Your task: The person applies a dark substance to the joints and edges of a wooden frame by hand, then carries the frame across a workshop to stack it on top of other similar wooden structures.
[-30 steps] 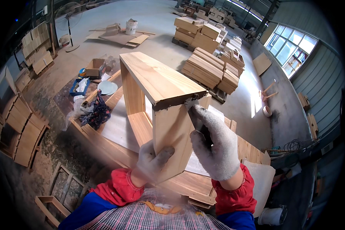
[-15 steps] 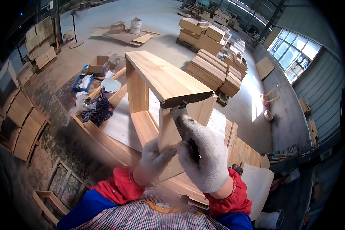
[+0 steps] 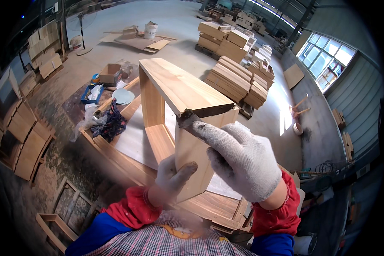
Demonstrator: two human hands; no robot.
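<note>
Here both hands (image 3: 209,166) grip the wooden cabinet (image 3: 179,89) (near corner).

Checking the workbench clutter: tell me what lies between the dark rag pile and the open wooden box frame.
In the head view, only bare pale bench board separates the dark rag pile from the wooden box frame.

Head camera looks down, close over workbench (image 3: 128,162).

Left hand (image 3: 171,177), gloved, at 7 o'clock: thumb raised toward 1 o'clock, fingers wrapped out of sight. Right hand (image 3: 242,160), gloved, at 5 o'clock: clenched, forefinger extended toward 10 o'clock.
</note>
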